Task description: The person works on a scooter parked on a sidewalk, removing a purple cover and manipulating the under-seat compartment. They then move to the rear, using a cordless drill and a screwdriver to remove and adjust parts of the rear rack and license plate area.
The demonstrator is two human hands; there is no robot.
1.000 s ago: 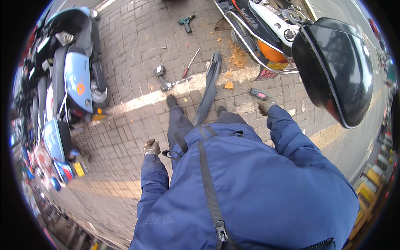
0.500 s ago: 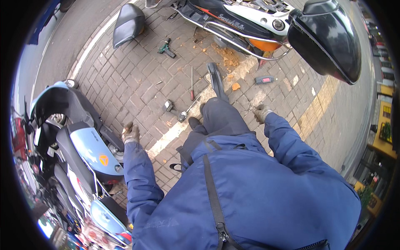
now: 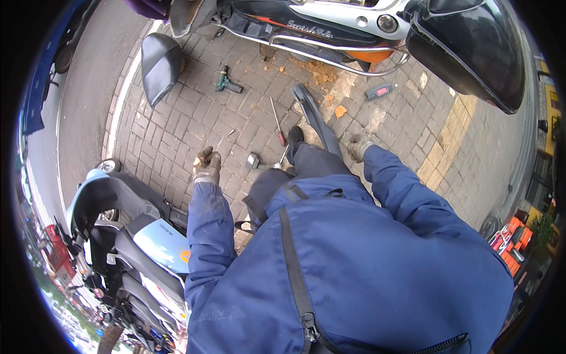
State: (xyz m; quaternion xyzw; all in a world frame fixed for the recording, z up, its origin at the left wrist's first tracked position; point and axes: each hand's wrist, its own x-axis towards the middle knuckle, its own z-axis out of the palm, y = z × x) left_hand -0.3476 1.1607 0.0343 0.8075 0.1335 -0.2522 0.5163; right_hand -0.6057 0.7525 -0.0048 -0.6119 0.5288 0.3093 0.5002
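Note:
My left hand [image 3: 206, 165], in a dirty work glove, hangs over the paving beside the light-blue scooter [image 3: 159, 239]. Its fingers are curled closed. A pale spot shows at the fingers, and I cannot make out what they hold, if anything. My right hand [image 3: 358, 148], gloved too, is at the right of my legs with its fingers curled in, and nothing shows in it. Close by it lies a long dark plastic trim piece [image 3: 316, 117]. Between the hands a screwdriver [image 3: 277, 121] with a red handle and a grey power tool [image 3: 253, 160] lie on the paving.
Ahead stands a black and white scooter [image 3: 295, 26] with a black top box [image 3: 469, 56]. A black seat [image 3: 160, 68] and a green drill [image 3: 227, 81] lie front left. A grey and red block [image 3: 379, 90] and dirt clumps [image 3: 318, 71] lie near the scooter. A road [image 3: 88, 100] runs at left.
My left hand has swung forward and to the right, and my right hand has moved slightly forward and left. My legs have shifted in a step. The view has turned a little.

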